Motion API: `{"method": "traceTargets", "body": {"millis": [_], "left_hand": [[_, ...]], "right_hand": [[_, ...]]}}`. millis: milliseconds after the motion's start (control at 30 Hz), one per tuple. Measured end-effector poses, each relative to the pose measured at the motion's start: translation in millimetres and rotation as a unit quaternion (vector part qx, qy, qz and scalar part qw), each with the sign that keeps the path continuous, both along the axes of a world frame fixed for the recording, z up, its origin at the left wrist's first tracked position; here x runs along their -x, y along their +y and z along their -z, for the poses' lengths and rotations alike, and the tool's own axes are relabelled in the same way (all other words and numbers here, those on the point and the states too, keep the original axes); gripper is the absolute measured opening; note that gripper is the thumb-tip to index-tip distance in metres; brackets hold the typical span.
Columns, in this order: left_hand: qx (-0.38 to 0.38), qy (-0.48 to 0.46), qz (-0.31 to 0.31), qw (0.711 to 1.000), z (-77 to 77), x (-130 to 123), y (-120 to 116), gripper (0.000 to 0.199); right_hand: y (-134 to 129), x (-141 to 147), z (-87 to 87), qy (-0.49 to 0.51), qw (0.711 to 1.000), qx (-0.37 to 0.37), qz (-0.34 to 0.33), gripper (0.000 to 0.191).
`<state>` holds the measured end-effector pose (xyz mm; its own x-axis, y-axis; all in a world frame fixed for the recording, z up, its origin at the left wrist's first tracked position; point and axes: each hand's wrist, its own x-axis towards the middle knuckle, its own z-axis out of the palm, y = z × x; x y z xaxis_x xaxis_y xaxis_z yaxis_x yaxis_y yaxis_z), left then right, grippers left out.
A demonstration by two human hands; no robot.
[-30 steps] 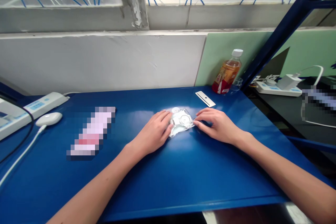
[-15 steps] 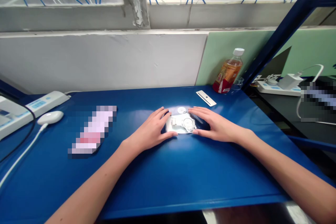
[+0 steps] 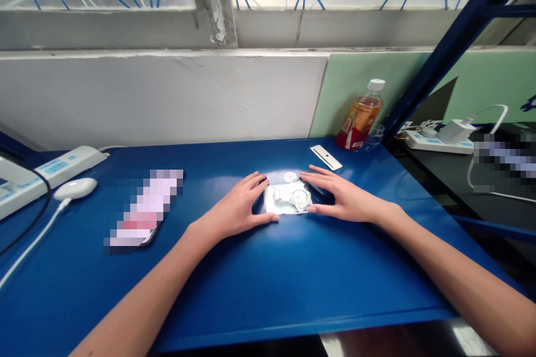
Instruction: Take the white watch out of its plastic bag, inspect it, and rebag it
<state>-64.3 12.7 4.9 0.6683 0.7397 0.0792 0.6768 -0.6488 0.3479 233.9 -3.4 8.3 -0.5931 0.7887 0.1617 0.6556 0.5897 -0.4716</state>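
A small clear plastic packet (image 3: 272,201) lies flat on the blue tabletop, with a white coiled item (image 3: 300,199) that looks like a cable inside. At its far edge is a small round white piece (image 3: 290,177); whether it is a sticker or a part I cannot tell. My left hand (image 3: 243,205) rests at the packet's left side, fingers stretched and thumb apart near the front corner. On the opposite side, my right hand (image 3: 343,194) is open, fingertips by the far right corner and thumb at the near right edge. Neither hand grips the packet.
A blurred-out phone (image 3: 151,201) lies to the left. Beyond it are a white charging puck (image 3: 76,188) with its cable and a power strip (image 3: 73,160). At the back right stand a drink bottle (image 3: 359,120) and a white card (image 3: 325,157), near a blue post (image 3: 439,44).
My left hand has drawn slightly away from the packet's left edge, showing more of it. The right hand stays nearly in place, its fingers a little more spread. The view has shifted slightly.
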Motion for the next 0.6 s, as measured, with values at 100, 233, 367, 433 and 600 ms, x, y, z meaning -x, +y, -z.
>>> {"method": "traceTargets", "body": {"millis": [100, 233, 367, 433, 600], "left_hand": [[0.012, -0.006, -0.005, 1.0, -0.7, 0.0, 0.9, 0.084], [0.022, -0.009, -0.013, 1.0, -2.8, -0.5, 1.2, 0.083], [0.027, -0.006, -0.019, 0.999, -3.3, -0.8, 0.8, 0.084], [0.028, 0.001, -0.021, 0.999, -3.2, -0.8, 0.6, 0.084], [0.025, 0.002, -0.019, 1.0, -2.7, 0.1, 0.7, 0.084]], "right_hand": [[-0.3, -0.3, -1.8, -0.006, 1.0, 0.023, 0.008, 0.079], [-0.5, 0.9, -4.2, -0.019, 0.999, 0.046, 0.014, 0.082], [-0.3, 3.1, -3.2, -0.02, 0.998, 0.056, 0.02, 0.083], [-0.4, 3.7, -1.2, -0.02, 0.998, 0.054, 0.024, 0.083], [-1.4, 2.6, 2.8, -0.029, 0.999, 0.023, 0.036, 0.085]]}}
